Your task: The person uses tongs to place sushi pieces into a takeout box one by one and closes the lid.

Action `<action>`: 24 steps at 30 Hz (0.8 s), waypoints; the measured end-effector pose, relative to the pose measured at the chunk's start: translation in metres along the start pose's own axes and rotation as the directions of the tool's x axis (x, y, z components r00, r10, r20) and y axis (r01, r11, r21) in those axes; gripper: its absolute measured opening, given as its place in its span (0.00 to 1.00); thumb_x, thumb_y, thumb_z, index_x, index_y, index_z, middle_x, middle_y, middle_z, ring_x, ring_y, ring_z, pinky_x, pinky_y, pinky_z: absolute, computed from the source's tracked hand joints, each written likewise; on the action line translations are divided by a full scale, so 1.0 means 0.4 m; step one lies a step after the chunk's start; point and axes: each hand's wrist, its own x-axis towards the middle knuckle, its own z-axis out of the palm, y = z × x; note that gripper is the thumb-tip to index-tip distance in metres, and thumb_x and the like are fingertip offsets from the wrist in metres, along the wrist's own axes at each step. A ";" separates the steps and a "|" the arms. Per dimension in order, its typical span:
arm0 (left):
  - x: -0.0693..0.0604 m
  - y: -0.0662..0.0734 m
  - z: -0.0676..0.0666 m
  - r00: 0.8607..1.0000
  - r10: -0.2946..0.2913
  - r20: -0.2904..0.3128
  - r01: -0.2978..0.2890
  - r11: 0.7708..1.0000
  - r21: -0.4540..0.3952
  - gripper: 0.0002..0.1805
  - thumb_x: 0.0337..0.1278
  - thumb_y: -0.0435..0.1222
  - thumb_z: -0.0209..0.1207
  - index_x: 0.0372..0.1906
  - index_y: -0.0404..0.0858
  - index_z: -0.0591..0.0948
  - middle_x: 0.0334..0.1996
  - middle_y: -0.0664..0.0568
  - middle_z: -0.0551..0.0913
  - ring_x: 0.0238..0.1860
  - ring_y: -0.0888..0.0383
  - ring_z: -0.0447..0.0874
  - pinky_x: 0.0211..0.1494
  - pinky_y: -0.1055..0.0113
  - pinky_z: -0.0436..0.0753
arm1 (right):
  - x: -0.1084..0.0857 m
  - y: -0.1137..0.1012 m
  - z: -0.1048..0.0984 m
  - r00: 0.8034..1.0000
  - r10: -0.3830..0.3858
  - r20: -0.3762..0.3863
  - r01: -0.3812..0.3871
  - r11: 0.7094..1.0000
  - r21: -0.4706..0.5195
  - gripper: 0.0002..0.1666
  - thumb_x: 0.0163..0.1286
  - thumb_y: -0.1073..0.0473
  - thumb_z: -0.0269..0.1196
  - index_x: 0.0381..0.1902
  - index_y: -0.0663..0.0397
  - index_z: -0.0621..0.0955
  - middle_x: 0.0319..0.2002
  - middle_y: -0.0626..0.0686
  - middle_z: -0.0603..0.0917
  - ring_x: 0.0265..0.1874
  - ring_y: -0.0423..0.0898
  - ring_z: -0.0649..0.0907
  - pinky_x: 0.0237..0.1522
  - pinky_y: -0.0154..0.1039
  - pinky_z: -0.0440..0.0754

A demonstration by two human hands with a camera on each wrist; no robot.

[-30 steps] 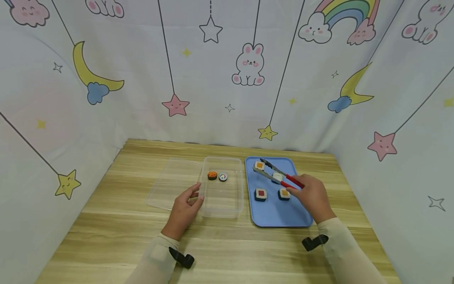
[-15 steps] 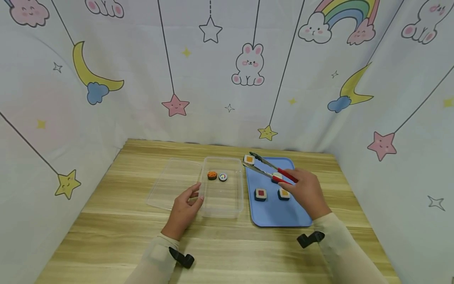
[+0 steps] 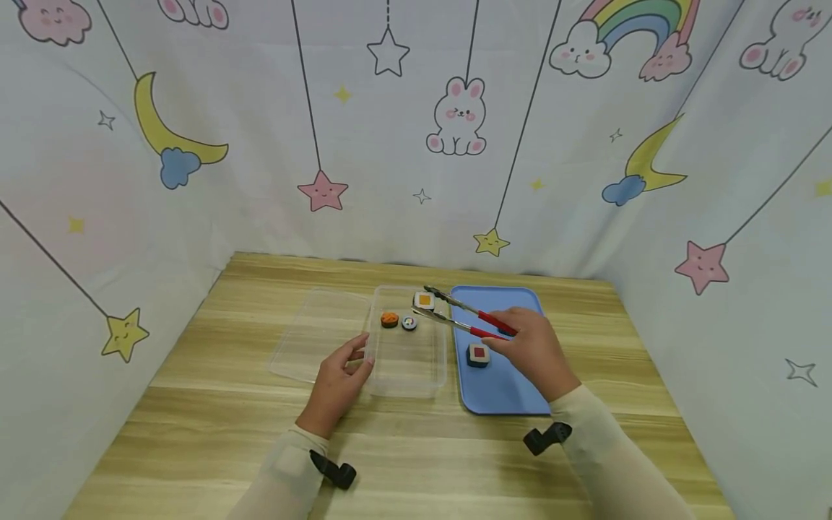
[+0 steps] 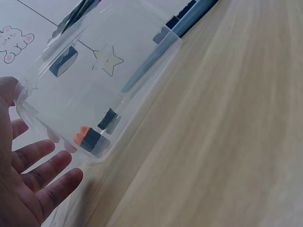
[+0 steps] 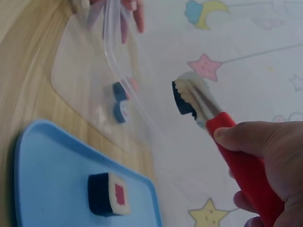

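My right hand [image 3: 529, 347] grips red-handled tongs [image 3: 490, 323]. A square sushi roll piece [image 3: 425, 300] with an orange centre is pinched in their tips, above the far right part of a clear plastic container [image 3: 406, 368]. In the right wrist view the roll's dark side [image 5: 182, 99] shows beside the metal tip. An orange-topped sushi piece [image 3: 389, 319] and a small round roll [image 3: 409, 323] sit inside the container. My left hand [image 3: 334, 383] touches its left wall; in the left wrist view the fingers [image 4: 52, 189] are spread and fairly straight.
A blue tray [image 3: 500, 397] stands right of the container. On it lies a roll with a red centre [image 3: 477, 354]; my right hand hides most of the other pieces. A clear lid [image 3: 312, 332] lies left of the container. A printed curtain [image 3: 390, 231] borders the table.
My right hand has moved left with the tongs, carrying the orange-centred roll from the blue tray's far left corner to above the container. My left hand has stayed in place.
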 end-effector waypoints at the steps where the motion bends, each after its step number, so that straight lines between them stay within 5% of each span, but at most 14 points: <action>1: 0.000 0.001 0.000 1.000 0.001 -0.001 -0.001 1.000 0.004 0.29 0.71 0.38 0.64 0.74 0.40 0.75 0.65 0.42 0.80 0.57 0.48 0.85 0.51 0.57 0.87 | 0.000 -0.004 0.005 1.000 -0.012 0.006 0.012 1.000 0.000 0.28 0.60 0.50 0.79 0.58 0.51 0.88 0.47 0.51 0.89 0.45 0.51 0.84 0.42 0.48 0.87; 13: 0.001 -0.003 0.004 0.999 0.029 -0.013 -0.029 0.999 0.013 0.29 0.71 0.38 0.65 0.73 0.38 0.75 0.66 0.40 0.79 0.59 0.45 0.84 0.53 0.53 0.86 | 0.013 -0.045 0.065 0.994 -0.073 0.085 0.078 0.996 -0.053 0.25 0.59 0.52 0.80 0.55 0.47 0.90 0.44 0.47 0.89 0.43 0.49 0.84 0.44 0.48 0.85; 24: 0.000 -0.002 0.002 0.999 0.032 -0.007 -0.032 0.999 0.021 0.28 0.72 0.39 0.63 0.74 0.39 0.75 0.67 0.41 0.79 0.59 0.46 0.84 0.51 0.55 0.87 | 0.030 -0.078 0.106 0.983 0.003 0.184 0.010 0.997 -0.071 0.25 0.59 0.52 0.80 0.55 0.45 0.90 0.44 0.45 0.88 0.44 0.47 0.83 0.39 0.44 0.85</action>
